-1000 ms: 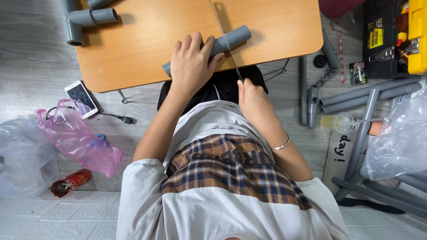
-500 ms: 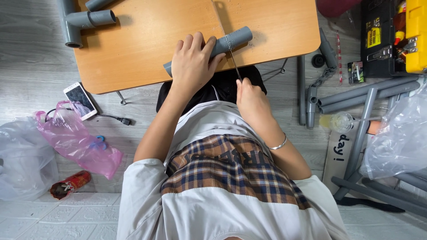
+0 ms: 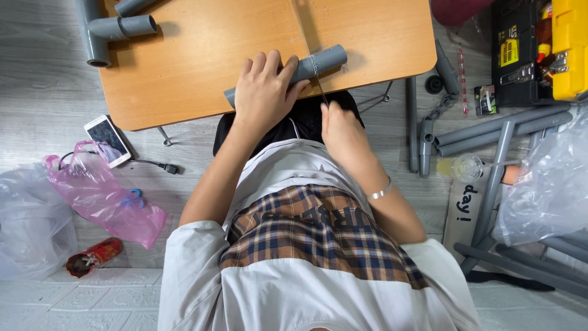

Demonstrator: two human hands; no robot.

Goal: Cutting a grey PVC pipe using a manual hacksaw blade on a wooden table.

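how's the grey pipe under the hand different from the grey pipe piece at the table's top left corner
The pipe under the left hand is one straight grey pipe, lying slantwise near the table's front edge; the pipe assembly at the far corner has bent joints linking several short pieces. The straight pipe is pressed down by the hand, with a thin blade held by the right hand across it; the assembly lies untouched. Both are grey plastic and rest on the wooden tabletop.

I count two hands at the work, the left hand (image 3: pixel 264 92) and the right hand (image 3: pixel 343 132). One short grey pipe (image 3: pixel 323 61) lies on one wooden table (image 3: pixel 202 73), with one thin saw blade (image 3: pixel 309 46) across it. One grey pipe fitting assembly (image 3: pixel 113 30) sits at the table's corner. On the floor I see one smartphone (image 3: pixel 108 141), one pink plastic bag (image 3: pixel 101 199), one red can (image 3: pixel 93 257), and one yellow toolbox (image 3: pixel 569 46).
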